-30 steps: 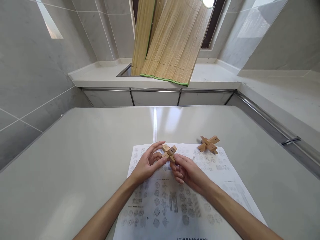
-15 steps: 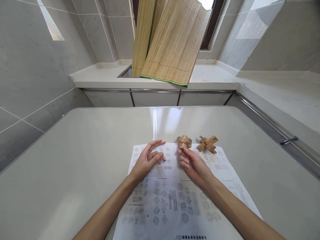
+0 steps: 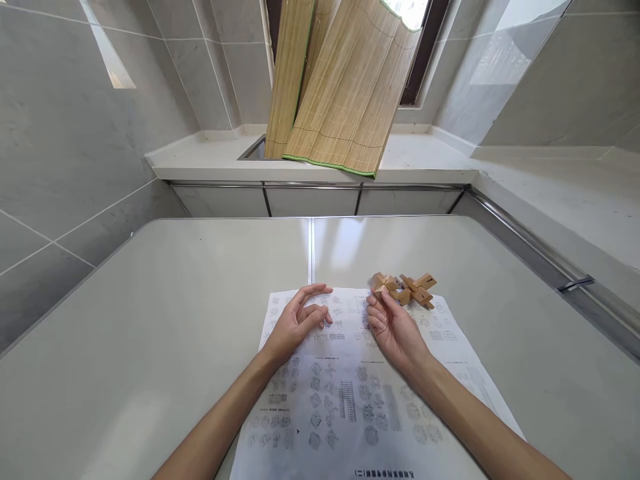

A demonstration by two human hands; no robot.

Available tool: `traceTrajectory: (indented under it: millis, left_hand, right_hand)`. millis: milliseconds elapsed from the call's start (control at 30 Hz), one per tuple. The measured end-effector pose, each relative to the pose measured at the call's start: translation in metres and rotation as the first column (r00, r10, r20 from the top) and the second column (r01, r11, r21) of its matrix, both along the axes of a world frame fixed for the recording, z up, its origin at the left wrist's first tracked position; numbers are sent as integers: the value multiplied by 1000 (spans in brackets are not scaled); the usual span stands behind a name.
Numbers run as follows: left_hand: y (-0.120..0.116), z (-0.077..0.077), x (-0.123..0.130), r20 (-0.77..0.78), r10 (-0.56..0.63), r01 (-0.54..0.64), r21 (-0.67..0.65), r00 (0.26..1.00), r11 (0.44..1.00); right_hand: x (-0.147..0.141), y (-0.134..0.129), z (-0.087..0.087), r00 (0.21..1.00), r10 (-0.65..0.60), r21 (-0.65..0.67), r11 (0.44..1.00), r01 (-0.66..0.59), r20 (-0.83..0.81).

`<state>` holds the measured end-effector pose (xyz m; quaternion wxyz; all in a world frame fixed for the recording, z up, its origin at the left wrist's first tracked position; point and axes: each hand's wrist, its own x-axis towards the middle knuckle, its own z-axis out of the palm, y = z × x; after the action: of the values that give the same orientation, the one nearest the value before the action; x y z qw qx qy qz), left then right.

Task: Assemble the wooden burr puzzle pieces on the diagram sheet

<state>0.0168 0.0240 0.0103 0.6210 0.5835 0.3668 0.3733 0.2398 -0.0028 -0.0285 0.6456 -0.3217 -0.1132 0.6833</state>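
Observation:
Between the thumb and fingers of my right hand (image 3: 393, 327) is a small wooden burr puzzle (image 3: 384, 283), a knobbly cluster of interlocked pieces. Just right of it lies a second wooden puzzle (image 3: 419, 291), shaped like a spiky cross with dark marks on some arms. The two overlap in view; whether they touch, I cannot tell. My left hand (image 3: 300, 317) rests over the upper left of a printed sheet (image 3: 345, 360), fingers spread and bent with nothing in them. Rows of small puzzle drawings and upside-down print cover the sheet.
The sheet lies on a pale table (image 3: 125, 320) with a seam (image 3: 311, 250) down its middle. Past the far edge are a metal rail (image 3: 310, 185) and a white ledge (image 3: 210, 163), where a bamboo blind (image 3: 345, 100) hangs. Another rail (image 3: 530, 240) runs along the right.
My right hand has moved right with the burr puzzle, bringing it up beside the cross-shaped one. My left hand has hardly moved. The camera view has shifted slightly.

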Motion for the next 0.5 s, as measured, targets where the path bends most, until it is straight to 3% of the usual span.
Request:
traceTrajectory:
  millis: [233,500]
  left_hand:
    - [0,0,-2,4,-8,8,-15,1000,1000]
    - [0,1,-2,-18,3,-3,-12,1000,1000]
  right_hand:
    - [-1,-1,6,989,-27,-30,999,23,-145]
    - [3,-1,14,985,-19,-47,999,10,-174]
